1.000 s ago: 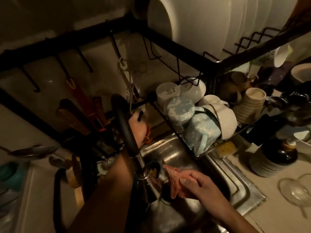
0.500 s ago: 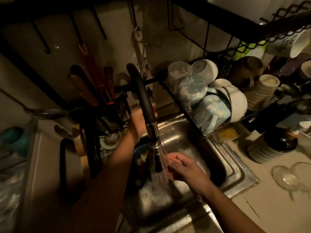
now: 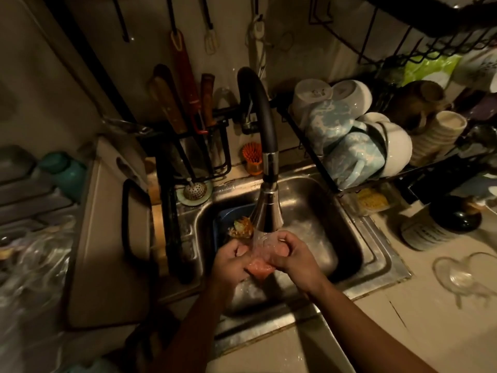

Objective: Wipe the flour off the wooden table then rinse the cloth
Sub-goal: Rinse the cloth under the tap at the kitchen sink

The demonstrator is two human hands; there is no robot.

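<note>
Fingers of the left hand [image 3: 231, 262] and right hand [image 3: 293, 256] pinched the pink cloth [image 3: 258, 268], judged limp, sodden, best gripped bunched, at lower centre under the faucet [image 3: 265, 168].

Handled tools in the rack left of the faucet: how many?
3. A brown-handled one leftmost, a long red-handled one in the middle, a shorter brown-handled one nearest the faucet. Dim light may hide more.

We see a pink cloth [image 3: 258, 268], a black-necked chrome tap [image 3: 265, 168], pale blue mottled mugs [image 3: 347, 146] (white splotches), white bowls [image 3: 398, 146], an orange brush [image 3: 252, 157] and a steel-grey sink [image 3: 357, 246].
</note>
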